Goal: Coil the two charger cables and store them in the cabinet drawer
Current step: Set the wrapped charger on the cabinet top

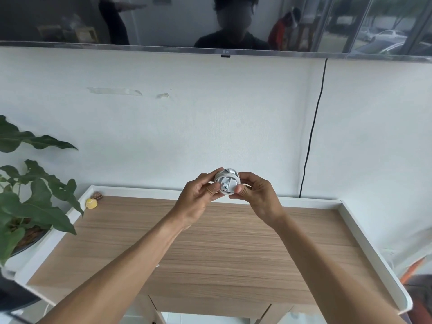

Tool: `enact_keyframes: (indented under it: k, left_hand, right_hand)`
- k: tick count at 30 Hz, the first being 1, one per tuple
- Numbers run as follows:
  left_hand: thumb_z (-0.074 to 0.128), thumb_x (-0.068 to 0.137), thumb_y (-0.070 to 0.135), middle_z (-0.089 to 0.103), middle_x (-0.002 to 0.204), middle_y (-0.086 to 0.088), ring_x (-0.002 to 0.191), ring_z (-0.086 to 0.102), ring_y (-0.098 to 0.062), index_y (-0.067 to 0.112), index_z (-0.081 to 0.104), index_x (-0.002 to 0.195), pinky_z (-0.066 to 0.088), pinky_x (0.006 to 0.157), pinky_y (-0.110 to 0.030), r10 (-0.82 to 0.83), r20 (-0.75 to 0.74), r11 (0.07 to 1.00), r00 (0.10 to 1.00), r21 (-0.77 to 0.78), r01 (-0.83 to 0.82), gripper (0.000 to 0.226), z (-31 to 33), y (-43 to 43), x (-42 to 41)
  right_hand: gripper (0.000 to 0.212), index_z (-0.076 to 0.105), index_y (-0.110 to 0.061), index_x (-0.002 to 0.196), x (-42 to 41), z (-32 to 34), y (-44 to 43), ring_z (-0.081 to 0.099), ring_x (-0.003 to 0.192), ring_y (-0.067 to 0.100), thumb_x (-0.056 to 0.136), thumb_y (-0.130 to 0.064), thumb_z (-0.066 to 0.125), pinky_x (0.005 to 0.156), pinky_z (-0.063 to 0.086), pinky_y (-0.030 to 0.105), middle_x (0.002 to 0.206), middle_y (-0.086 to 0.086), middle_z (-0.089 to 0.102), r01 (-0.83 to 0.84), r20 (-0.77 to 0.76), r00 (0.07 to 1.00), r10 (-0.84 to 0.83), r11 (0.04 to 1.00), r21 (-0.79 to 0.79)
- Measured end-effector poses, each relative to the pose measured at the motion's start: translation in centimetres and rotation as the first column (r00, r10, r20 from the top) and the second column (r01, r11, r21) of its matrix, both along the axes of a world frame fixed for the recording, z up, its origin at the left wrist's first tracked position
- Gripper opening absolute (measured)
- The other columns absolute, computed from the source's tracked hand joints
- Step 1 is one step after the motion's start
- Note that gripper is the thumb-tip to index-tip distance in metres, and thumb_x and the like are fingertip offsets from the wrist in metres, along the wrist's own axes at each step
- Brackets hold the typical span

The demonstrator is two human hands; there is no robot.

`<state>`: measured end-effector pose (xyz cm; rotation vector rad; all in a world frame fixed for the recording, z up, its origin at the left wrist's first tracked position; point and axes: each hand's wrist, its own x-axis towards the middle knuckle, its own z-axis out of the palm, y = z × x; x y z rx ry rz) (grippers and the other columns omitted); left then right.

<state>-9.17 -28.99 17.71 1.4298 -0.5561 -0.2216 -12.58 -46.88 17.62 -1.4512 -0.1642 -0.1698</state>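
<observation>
Pinched between left hand (198,199) and right hand (256,195) above back edge of tabletop (233,253): cable coil (227,182). At back-left corner, yellow thing (91,203); off left edge, plant (35,206).

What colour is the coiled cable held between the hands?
White, seen in the head view: the coiled cable.

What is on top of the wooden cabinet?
A small yellow thing sits in its far left corner. The left hand and right hand, holding the coiled cable, hide part of the cabinet top.
</observation>
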Motion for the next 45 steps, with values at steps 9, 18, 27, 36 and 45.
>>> enact_keyframes:
  k: [9,18,27,36,45]
  left_hand:
    - [0.041,0.104,0.025,0.053,0.138,-0.007,0.126,0.055,-0.014,0.025,0.054,0.13,0.045,0.108,-0.042,0.15,-0.035,0.988,0.988,-0.03,-0.151,0.029,-0.4,-1.0,-1.3]
    - [0.044,0.088,0.057,0.068,0.116,-0.013,0.11,0.064,-0.026,0.009,0.062,0.119,0.046,0.104,-0.051,0.362,-0.19,0.914,0.913,-0.121,-0.388,0.059,0.5,-2.9,-0.9]
    - [0.039,0.088,0.058,0.068,0.106,-0.01,0.097,0.063,-0.023,0.012,0.062,0.108,0.047,0.094,-0.043,0.358,-0.185,0.904,0.915,-0.175,-0.39,0.055,1.2,-3.5,-0.5]
    - [0.048,0.088,0.039,0.063,0.086,0.002,0.08,0.057,-0.013,0.018,0.057,0.094,0.043,0.074,-0.031,0.238,-0.211,0.916,0.948,-0.275,-0.291,0.024,1.7,-2.8,-0.4]
    - [0.027,0.098,0.047,0.051,0.116,-0.012,0.1,0.055,0.005,0.033,0.051,0.107,0.041,0.084,-0.009,0.413,0.212,0.911,0.886,-0.101,-0.401,0.029,0.7,-2.7,-1.9]
  right_hand:
    - [0.032,0.059,0.006,0.113,0.0,0.3,1.2,0.067,0.087,0.021,0.086,-0.01,0.061,0.078,0.057,0.029,0.1,0.019,0.065,0.029,0.049,0.998,-0.028,0.999,-0.018]
    - [0.039,0.057,0.002,0.122,0.3,0.9,2.7,0.069,0.089,0.024,0.085,-0.012,0.062,0.085,0.057,0.035,0.097,0.01,0.069,0.034,0.065,0.997,-0.034,0.999,0.008]
    - [0.031,0.056,-0.001,0.126,-0.2,1.0,3.5,0.065,0.106,0.03,0.096,-0.01,0.053,0.093,0.054,0.043,0.114,0.019,0.067,0.061,0.129,0.99,-0.06,0.998,-0.005]
    - [0.033,0.057,-0.013,0.131,-0.7,1.6,3.3,0.063,0.106,0.021,0.099,-0.019,0.05,0.075,0.055,0.032,0.123,0.005,0.066,0.041,0.079,0.996,-0.035,0.997,-0.068]
    - [0.037,0.058,-0.011,0.129,-1.0,1.6,3.6,0.064,0.095,0.023,0.098,-0.026,0.045,0.079,0.054,0.037,0.111,0.012,0.068,-0.02,0.067,0.998,0.019,1.0,0.019]
